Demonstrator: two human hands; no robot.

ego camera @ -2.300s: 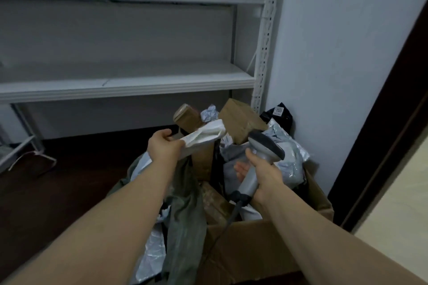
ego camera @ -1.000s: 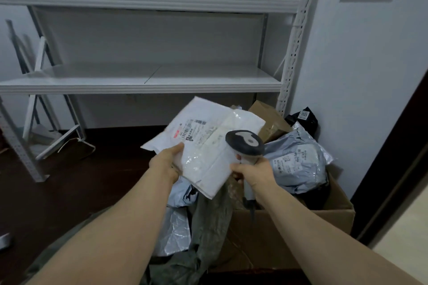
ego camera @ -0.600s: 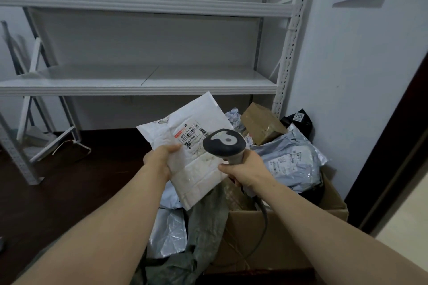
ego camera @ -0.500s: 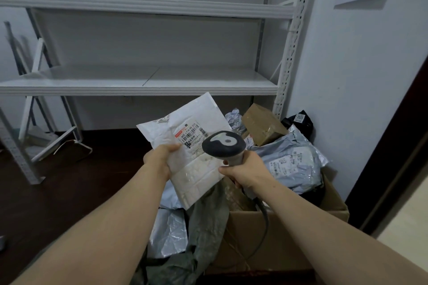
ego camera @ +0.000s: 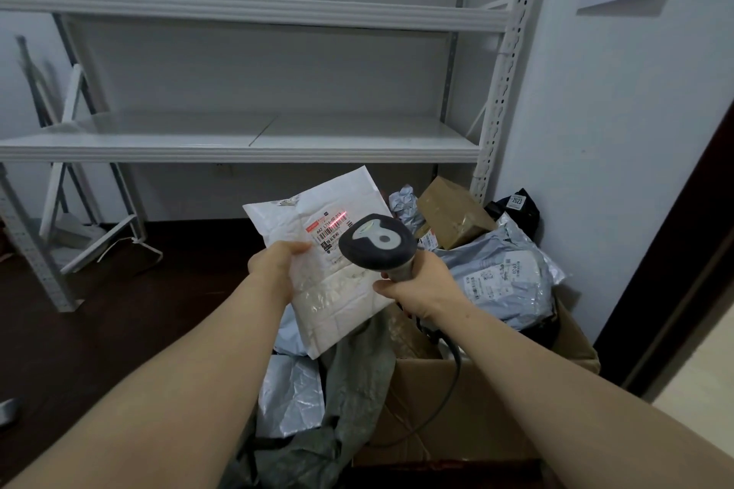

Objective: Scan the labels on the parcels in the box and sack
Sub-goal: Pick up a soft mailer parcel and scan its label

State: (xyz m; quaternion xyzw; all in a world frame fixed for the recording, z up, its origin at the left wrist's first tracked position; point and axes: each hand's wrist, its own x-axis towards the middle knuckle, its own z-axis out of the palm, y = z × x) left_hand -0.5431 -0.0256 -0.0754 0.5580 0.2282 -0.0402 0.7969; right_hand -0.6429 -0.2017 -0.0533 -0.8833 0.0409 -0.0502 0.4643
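**Red scan line on a held parcel's label**

The left hand (ego camera: 274,266) pinches the white parcel (ego camera: 329,274) by its left edge, above the cardboard box (ego camera: 456,401) and green sack (ego camera: 349,389). Just to the right, the right hand (ego camera: 421,288) is wrapped round the scanner (ego camera: 377,244) (its head overlaps the label (ego camera: 331,228)), where a red line glows.

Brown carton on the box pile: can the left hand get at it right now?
Probably not. The left hand grips the white mailer, which is held up between it and the brown carton, and the right hand with the scanner sits across the way too.
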